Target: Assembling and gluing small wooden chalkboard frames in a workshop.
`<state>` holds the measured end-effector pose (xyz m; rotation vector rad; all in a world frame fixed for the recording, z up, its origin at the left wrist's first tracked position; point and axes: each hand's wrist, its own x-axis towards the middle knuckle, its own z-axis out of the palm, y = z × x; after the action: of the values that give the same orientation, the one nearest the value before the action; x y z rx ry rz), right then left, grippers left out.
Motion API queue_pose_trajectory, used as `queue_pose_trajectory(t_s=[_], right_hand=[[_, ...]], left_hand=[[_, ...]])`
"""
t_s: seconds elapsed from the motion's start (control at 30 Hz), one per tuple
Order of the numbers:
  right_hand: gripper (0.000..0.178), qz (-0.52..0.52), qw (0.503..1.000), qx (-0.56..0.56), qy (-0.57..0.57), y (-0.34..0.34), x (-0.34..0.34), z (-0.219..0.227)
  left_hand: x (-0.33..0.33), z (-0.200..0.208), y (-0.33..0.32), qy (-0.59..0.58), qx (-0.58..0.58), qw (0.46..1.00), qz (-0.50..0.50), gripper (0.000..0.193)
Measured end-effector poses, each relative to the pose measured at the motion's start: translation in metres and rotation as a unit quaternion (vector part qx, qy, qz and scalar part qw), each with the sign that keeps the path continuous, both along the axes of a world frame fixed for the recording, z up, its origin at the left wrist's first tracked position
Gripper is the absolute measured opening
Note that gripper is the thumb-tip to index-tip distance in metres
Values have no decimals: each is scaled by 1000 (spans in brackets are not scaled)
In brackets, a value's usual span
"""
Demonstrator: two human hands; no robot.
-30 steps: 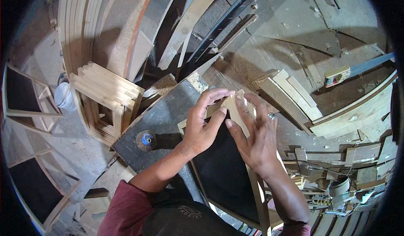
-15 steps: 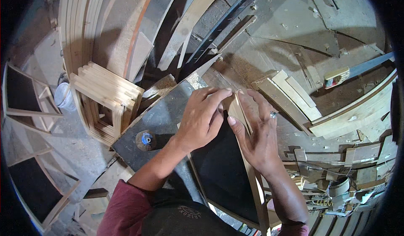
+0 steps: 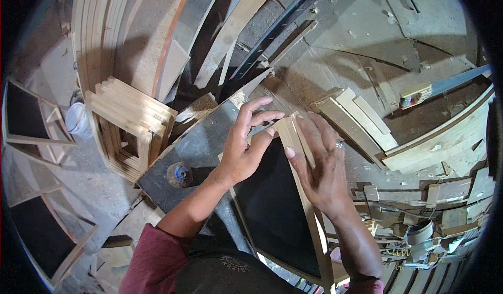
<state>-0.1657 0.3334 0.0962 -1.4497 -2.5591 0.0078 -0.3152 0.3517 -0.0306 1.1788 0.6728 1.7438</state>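
Note:
A wooden frame with a black panel (image 3: 277, 205) leans across the dark worktop (image 3: 196, 150) in front of me. My right hand (image 3: 322, 171) grips its right side rail near the far corner, with the thumb on the inner side and the fingers along the outer side. A ring sits on one finger of that hand. Over the far left corner of the frame, my left hand (image 3: 245, 147) has its fingers apart, with the thumb close to the top of the rail; whether it touches cannot be made out. A small bottle with a blue top (image 3: 179, 174) stands left of my left forearm.
Stacked bare wooden frames (image 3: 131, 116) stand at the worktop's left edge. On the floor at left are a white bucket (image 3: 78, 120) and more black-panelled frames (image 3: 44, 236). A handsaw (image 3: 419, 95) lies at right, beyond loose wood strips (image 3: 361, 118). Scrap boards (image 3: 398, 195) cover the lower right.
My left hand has drawn back slightly left from the frame's corner, and its fingers have spread. The right hand keeps its hold on the rail.

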Motion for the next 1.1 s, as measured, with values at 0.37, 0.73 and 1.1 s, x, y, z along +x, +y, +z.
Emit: queue_pose_trajectory(t_s=[0.37,0.73,1.1], right_hand=[[48,37,999,36,-17,-2,0,-5],[55,26,999,40,-25,6,3,-10],[54,6,998,41,-57,3,0,-7]], left_hand=[[2,0,-1,9,13,1000,10,47],[0,0,-2,37,14,999,25,45],[2,-2,-1,32,17,999,41,44]])
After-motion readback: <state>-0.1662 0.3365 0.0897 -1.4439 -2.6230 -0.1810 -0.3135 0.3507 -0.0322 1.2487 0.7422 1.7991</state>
